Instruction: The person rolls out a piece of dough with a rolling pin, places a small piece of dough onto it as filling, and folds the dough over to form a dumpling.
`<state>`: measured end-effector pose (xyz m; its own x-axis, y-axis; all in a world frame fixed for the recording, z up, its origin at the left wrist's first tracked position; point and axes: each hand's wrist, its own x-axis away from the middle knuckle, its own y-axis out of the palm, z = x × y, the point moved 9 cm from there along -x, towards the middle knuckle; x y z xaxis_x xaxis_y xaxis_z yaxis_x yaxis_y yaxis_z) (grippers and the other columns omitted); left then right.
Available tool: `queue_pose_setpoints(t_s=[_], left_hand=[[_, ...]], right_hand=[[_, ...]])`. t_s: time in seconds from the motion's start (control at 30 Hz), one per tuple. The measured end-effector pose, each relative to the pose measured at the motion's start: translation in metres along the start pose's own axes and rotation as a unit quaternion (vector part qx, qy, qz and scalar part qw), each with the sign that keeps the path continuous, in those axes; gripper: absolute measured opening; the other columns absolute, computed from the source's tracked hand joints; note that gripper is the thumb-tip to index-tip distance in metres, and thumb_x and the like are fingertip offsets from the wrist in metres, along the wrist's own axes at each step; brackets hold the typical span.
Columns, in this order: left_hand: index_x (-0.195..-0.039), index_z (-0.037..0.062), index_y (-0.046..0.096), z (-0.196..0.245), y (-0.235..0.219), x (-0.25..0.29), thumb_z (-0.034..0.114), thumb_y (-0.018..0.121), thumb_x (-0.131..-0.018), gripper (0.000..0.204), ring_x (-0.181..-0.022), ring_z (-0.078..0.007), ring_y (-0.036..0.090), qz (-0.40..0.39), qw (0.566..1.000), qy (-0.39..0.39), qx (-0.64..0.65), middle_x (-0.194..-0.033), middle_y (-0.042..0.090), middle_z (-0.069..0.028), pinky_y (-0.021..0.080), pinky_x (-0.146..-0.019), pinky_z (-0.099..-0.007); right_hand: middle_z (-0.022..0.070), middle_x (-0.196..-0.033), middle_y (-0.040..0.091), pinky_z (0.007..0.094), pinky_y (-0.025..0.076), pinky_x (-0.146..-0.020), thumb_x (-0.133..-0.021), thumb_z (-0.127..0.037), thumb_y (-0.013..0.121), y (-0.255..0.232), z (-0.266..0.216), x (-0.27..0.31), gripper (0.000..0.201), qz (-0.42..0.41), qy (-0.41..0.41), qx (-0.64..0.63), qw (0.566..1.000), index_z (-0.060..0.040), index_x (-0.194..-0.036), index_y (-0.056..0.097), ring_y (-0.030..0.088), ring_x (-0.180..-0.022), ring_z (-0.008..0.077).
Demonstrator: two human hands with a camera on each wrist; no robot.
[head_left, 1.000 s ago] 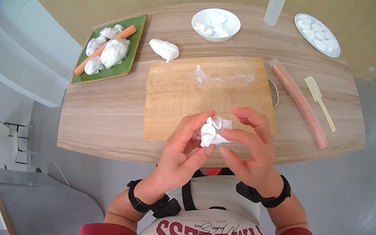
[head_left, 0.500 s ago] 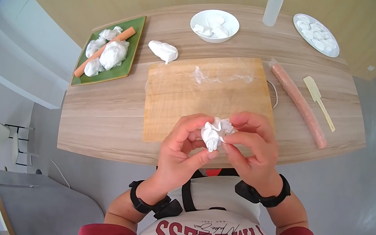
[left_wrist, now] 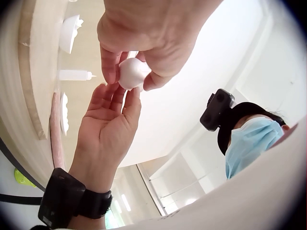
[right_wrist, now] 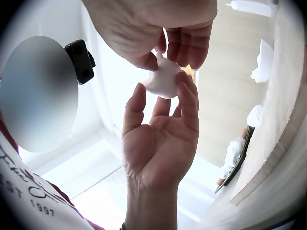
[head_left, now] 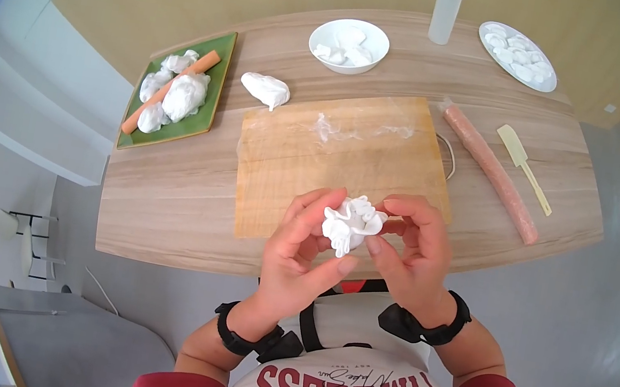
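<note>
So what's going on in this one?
A person's left hand and right hand together hold a small white piece, ruffled above and rounded below, raised off the table. A wooden board lies in front, with a pink roll and a spatula to its right. A bowl and a plate, each holding white pieces, stand farther back.

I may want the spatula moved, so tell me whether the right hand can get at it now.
Probably yes, once the right hand lets go of the white piece: only the pink roll lies between that hand and the spatula, and it looks low enough to reach over.
</note>
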<state>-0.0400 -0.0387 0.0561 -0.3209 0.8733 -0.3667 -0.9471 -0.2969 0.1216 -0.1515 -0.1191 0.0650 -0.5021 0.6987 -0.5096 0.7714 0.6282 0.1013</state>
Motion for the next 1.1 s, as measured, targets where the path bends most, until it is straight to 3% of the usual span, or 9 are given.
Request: queue_pose_setpoints(t_s=[0.07, 0.2, 0.4, 0.57, 0.67, 0.77, 0.83, 1.1], left_hand=[[-0.136, 0.0016, 0.035, -0.010, 0.002, 0.002, 0.000, 0.065, -0.079, 0.065, -0.115, -0.0180, 0.048, -0.022, 0.991, -0.071, 0.110, -0.132, 0.039, -0.0116, 0.047, -0.089, -0.0309], [-0.136, 0.0002, 0.035, -0.010, 0.005, 0.001, -0.001, 0.063, -0.081, 0.061, -0.115, -0.0180, 0.049, -0.050, 0.974, -0.094, 0.200, -0.133, 0.042, -0.0123, 0.046, -0.090, -0.0314], [-0.135, 0.0004, 0.036, -0.013, 0.005, 0.002, -0.006, 0.062, -0.080, 0.061, -0.112, -0.0171, 0.051, -0.029, 0.981, -0.094, 0.167, -0.128, 0.047, -0.0093, 0.045, -0.091, -0.0301], [-0.131, 0.0040, 0.042, -0.006, 0.000, 0.000, -0.004, 0.069, -0.075, 0.063, -0.110, -0.0166, 0.051, -0.006, 0.999, -0.036, 0.014, -0.118, 0.046, -0.0056, 0.045, -0.092, -0.0306], [-0.127, 0.0039, 0.045, 0.000, 0.000, 0.000, -0.003, 0.071, -0.073, 0.060, -0.109, -0.0163, 0.051, -0.019, 1.000, -0.009, -0.009, -0.117, 0.044, -0.0059, 0.045, -0.092, -0.0307], [-0.124, 0.0034, 0.046, 0.004, -0.001, -0.002, -0.003, 0.072, -0.073, 0.058, -0.107, -0.0161, 0.051, -0.008, 1.000, 0.003, 0.026, -0.117, 0.044, -0.0058, 0.045, -0.090, -0.0308], [-0.123, 0.0034, 0.046, 0.004, -0.004, -0.002, -0.003, 0.072, -0.073, 0.057, -0.106, -0.0164, 0.052, -0.004, 1.000, 0.007, 0.015, -0.117, 0.044, -0.0060, 0.046, -0.090, -0.0308], [-0.122, 0.0039, 0.047, 0.011, -0.006, -0.002, -0.003, 0.073, -0.071, 0.057, -0.105, -0.0185, 0.053, 0.011, 0.998, 0.039, -0.051, -0.117, 0.043, -0.0090, 0.047, -0.087, -0.0307]], right_hand=[[0.0084, -0.104, 0.054, 0.0259, 0.049, -0.075, -0.077, 0.001, 0.064, -0.001, 0.000, 0.000, 0.039, -0.004, 0.008, 0.003, 1.000, -0.0021, -0.113, 0.050, 0.056, -0.089, 0.0140], [0.0076, -0.101, 0.056, 0.0260, 0.050, -0.072, -0.076, 0.001, 0.065, -0.001, -0.001, -0.003, 0.035, -0.017, 0.010, 0.027, 0.999, -0.0030, -0.108, 0.053, 0.057, -0.088, 0.0134], [0.0075, -0.098, 0.058, 0.0253, 0.051, -0.069, -0.074, 0.000, 0.067, -0.002, 0.004, -0.002, 0.030, -0.003, 0.015, 0.047, 0.999, -0.0037, -0.102, 0.056, 0.059, -0.086, 0.0141], [0.0096, -0.100, 0.058, 0.0254, 0.051, -0.070, -0.074, 0.001, 0.066, 0.002, 0.004, 0.002, 0.030, -0.003, 0.015, 0.053, 0.998, -0.0023, -0.102, 0.056, 0.059, -0.087, 0.0150], [0.0142, -0.103, 0.058, 0.0271, 0.052, -0.072, -0.076, 0.002, 0.063, -0.001, 0.003, 0.004, 0.027, 0.039, 0.020, -0.036, 0.998, -0.0006, -0.102, 0.056, 0.060, -0.088, 0.0178], [0.0191, -0.107, 0.057, 0.0286, 0.051, -0.073, -0.077, 0.003, 0.060, 0.001, -0.014, -0.003, 0.026, -0.025, -0.047, 0.011, 0.999, 0.0006, -0.103, 0.055, 0.060, -0.087, 0.0217], [0.0214, -0.113, 0.054, 0.0289, 0.051, -0.073, -0.077, 0.003, 0.059, 0.011, -0.036, -0.009, 0.028, -0.092, -0.124, 0.134, 0.979, 0.0004, -0.105, 0.055, 0.060, -0.087, 0.0241], [0.0201, -0.111, 0.052, 0.0317, 0.049, -0.074, -0.074, -0.001, 0.066, 0.009, -0.037, -0.010, 0.018, -0.086, -0.109, 0.110, 0.984, 0.0000, -0.091, 0.060, 0.058, -0.088, 0.0240]])
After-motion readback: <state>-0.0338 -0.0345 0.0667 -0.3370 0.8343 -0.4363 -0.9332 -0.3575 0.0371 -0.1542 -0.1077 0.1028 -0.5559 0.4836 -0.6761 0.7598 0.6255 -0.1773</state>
